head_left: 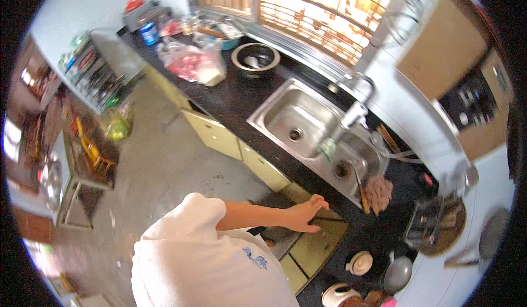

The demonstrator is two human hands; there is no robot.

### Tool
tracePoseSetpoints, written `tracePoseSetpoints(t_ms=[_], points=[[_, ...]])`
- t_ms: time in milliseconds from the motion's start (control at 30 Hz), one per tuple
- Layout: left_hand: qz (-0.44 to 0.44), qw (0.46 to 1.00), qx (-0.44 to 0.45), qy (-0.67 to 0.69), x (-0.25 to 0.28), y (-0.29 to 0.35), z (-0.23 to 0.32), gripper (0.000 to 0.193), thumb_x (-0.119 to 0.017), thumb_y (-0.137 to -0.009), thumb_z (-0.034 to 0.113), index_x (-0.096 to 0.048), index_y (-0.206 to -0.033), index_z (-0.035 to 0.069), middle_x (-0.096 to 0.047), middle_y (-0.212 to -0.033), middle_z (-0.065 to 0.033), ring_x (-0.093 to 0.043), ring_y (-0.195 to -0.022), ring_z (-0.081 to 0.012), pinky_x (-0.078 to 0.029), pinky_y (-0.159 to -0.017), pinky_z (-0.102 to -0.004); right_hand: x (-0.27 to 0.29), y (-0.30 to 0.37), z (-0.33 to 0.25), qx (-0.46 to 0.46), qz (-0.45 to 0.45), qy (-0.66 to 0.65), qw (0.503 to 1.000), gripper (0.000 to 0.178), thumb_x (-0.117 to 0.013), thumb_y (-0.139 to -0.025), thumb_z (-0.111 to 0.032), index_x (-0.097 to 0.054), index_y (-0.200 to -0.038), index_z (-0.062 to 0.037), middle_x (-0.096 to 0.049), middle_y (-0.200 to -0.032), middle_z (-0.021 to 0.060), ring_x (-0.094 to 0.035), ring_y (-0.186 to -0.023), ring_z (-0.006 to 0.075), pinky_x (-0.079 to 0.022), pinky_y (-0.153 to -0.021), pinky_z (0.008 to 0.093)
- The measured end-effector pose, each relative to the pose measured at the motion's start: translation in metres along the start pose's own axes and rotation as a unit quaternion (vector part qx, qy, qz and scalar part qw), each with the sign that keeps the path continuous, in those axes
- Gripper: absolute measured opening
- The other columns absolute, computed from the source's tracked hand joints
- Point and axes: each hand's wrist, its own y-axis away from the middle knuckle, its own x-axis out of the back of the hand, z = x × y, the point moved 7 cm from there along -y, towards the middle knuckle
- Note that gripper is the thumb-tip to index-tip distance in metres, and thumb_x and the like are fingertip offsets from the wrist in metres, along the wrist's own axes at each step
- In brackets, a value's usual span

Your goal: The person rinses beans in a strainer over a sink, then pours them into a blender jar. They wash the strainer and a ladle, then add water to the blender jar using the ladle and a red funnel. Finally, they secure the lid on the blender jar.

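My left hand (304,215) reaches rightward across my white shirt, above the cream cupboard fronts (318,246) near the inner corner of the counter. Its fingers are apart, thumb on the near side, and nothing shows in them. Beyond it, a brown rag (379,194) lies on the counter at the edge of the double steel sink (262,115), beside a wooden-handled utensil (359,189) that leans out of the smaller basin. A green cloth (327,149) drapes over the divider between the basins, below the tap (354,113). My right hand is out of view.
A black pot (255,60) and plastic bags (192,62) stand on the dark counter (233,95) at the back left. One cupboard door (214,134) stands ajar. A cream lidded pot (359,263) and a grey pan (398,274) are at near right; a small table (82,178) is at left.
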Motion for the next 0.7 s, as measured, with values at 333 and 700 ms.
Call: tracePoseSetpoints(t_ms=[333,700], points=[[0.173,0.963,0.146,-0.146,0.287,0.177,-0.118,0.048,-0.061,-0.064,0.0,-0.055,-0.106,0.023,-0.038,-0.116,-0.0115,-0.032,-0.117,-0.0352,-0.027,-0.094,-0.0505,-0.125,0.144,-0.273,0.167,-0.245,-0.188,0.936,0.028,-0.057,-0.083,-0.009,-0.043,-0.105,0.0014,-0.039,-0.092,0.0072,-0.044,-0.079,0.0186,-0.041,-0.068,0.0318],[0.346,0.934,0.082,-0.032,0.562,0.255,-0.197,0.038,-0.056,-0.084,-0.004,-0.024,-0.1,0.009,-0.039,-0.089,-0.0087,-0.042,-0.073,-0.0144,-0.041,-0.062,-0.0284,-0.151,0.266,-0.566,-0.171,-0.513,-0.469,0.699,0.03,-0.055,-0.088,-0.004,-0.028,-0.099,-0.0073,-0.034,-0.078,0.0027,-0.041,-0.059,0.0101,-0.056,-0.047,0.0292]])
